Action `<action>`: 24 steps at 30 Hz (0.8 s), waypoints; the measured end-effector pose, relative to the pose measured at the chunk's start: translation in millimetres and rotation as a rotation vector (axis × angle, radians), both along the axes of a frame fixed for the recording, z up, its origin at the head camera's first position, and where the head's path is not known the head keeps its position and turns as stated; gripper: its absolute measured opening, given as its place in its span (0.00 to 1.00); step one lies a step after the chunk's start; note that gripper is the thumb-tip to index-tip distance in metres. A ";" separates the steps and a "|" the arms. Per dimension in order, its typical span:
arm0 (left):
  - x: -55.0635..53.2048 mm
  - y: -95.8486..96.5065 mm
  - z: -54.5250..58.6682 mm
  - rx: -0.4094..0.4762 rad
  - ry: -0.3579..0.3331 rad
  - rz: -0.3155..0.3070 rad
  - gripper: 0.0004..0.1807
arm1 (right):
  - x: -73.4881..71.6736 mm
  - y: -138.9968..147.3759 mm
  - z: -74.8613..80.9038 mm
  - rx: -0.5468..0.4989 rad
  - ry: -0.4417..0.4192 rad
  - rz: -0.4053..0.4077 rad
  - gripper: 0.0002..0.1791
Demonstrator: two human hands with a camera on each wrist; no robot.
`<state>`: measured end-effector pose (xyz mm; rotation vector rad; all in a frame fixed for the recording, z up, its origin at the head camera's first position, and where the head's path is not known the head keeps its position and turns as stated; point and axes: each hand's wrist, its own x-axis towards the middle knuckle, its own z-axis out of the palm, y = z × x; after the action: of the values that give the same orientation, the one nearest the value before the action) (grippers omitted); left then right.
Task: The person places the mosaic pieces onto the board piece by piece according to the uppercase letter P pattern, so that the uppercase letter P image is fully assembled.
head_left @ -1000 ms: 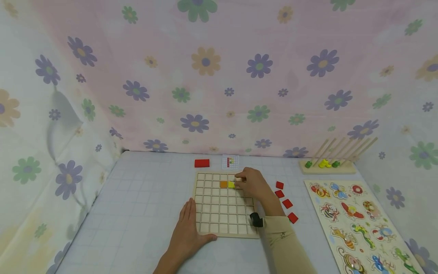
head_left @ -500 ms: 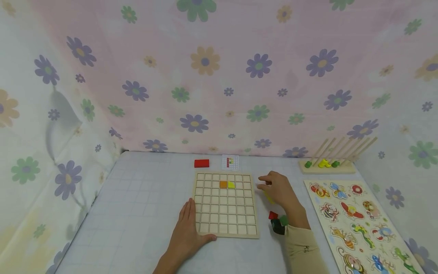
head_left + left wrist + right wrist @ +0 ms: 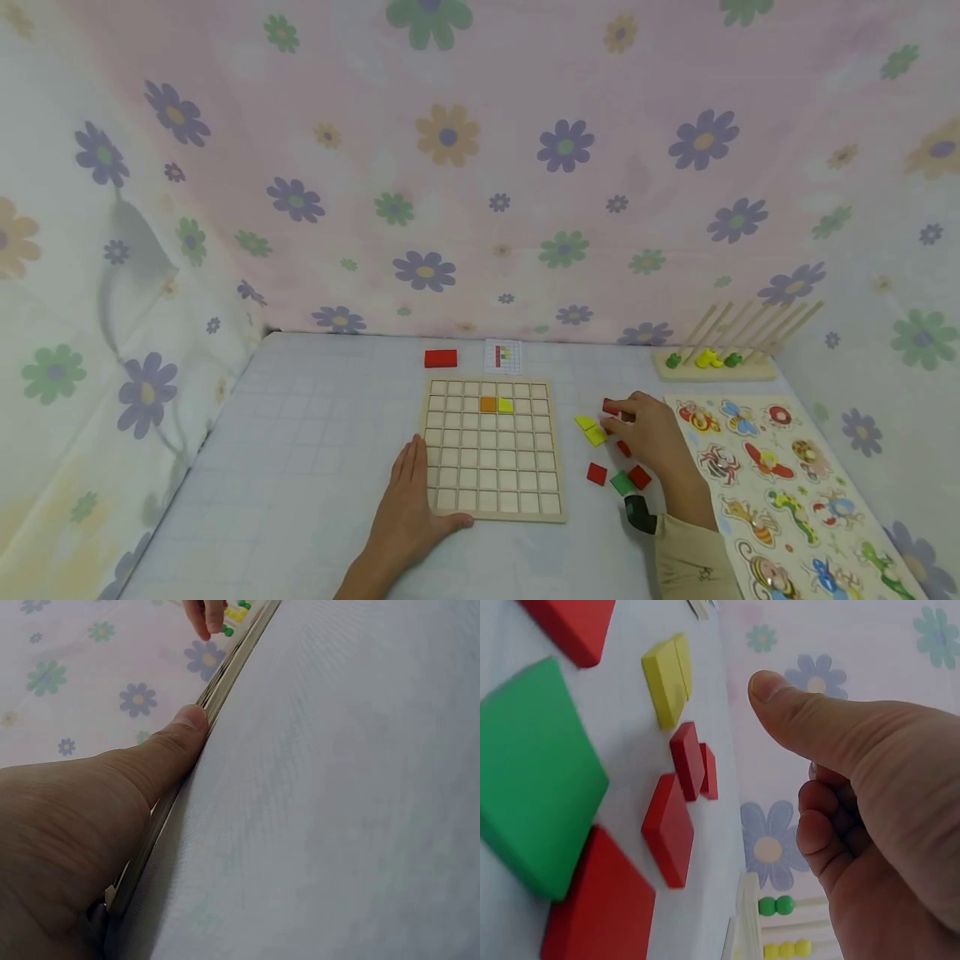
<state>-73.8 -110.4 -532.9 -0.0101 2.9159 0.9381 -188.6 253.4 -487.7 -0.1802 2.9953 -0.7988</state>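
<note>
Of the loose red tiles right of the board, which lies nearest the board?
The red tile just left of the green tile. The other red tiles lie farther right, beside the green one or near the right hand.

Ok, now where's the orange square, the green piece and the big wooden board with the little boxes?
Orange square (image 3: 488,404): head view, middle of its top face.
Green piece (image 3: 540,780): right wrist view, on its flat face.
Wooden board (image 3: 487,459): head view, a bare box near its middle.
</note>
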 end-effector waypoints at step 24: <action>1.6 1.0 1.5 0.000 0.007 0.002 0.78 | 3.8 15.8 -21.3 -0.013 -0.119 -0.085 0.25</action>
<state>-72.2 -109.5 -531.4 -0.0100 2.9231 0.9402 -184.8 269.2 -509.0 -0.0049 2.9037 -0.8057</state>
